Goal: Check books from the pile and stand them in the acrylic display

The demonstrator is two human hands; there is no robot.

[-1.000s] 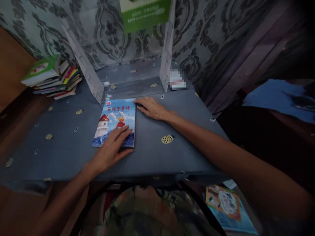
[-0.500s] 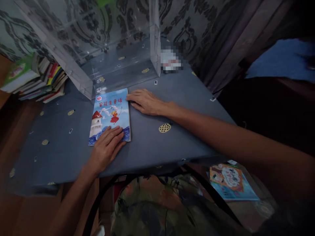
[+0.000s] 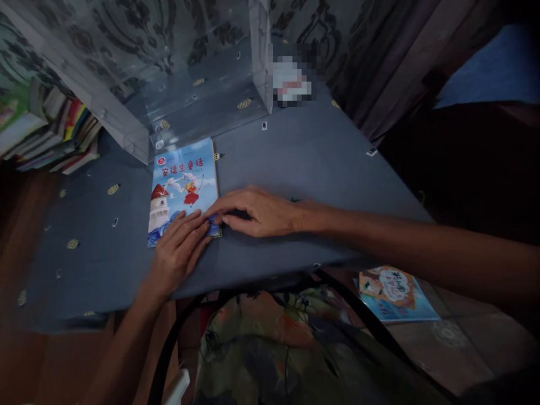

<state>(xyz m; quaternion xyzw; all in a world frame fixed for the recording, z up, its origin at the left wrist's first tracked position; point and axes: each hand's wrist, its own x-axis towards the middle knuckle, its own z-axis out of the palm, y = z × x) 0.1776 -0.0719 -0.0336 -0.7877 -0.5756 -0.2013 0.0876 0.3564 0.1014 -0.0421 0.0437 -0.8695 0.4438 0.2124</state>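
A thin blue picture book [image 3: 181, 185] with a lighthouse and red lettering on its cover lies flat on a table covered in dark blue cloth [image 3: 295, 163]. My left hand [image 3: 177, 250] lies flat with fingers stretched over the book's near right corner. My right hand [image 3: 257, 211] rests beside it on the cloth, fingers loosely bent, with its fingertips touching the same corner of the book. Neither hand has lifted anything.
A clear acrylic box [image 3: 169, 73] stands open at the back of the table, just behind the book. A stack of books [image 3: 46, 132] sits at the far left. Another picture book [image 3: 394, 292] lies on the floor at the right. A patterned bag [image 3: 287, 349] is below the table's near edge.
My right hand slid from the book's far right corner down to its near right corner, beside my left hand. The view shifted downwards slightly.
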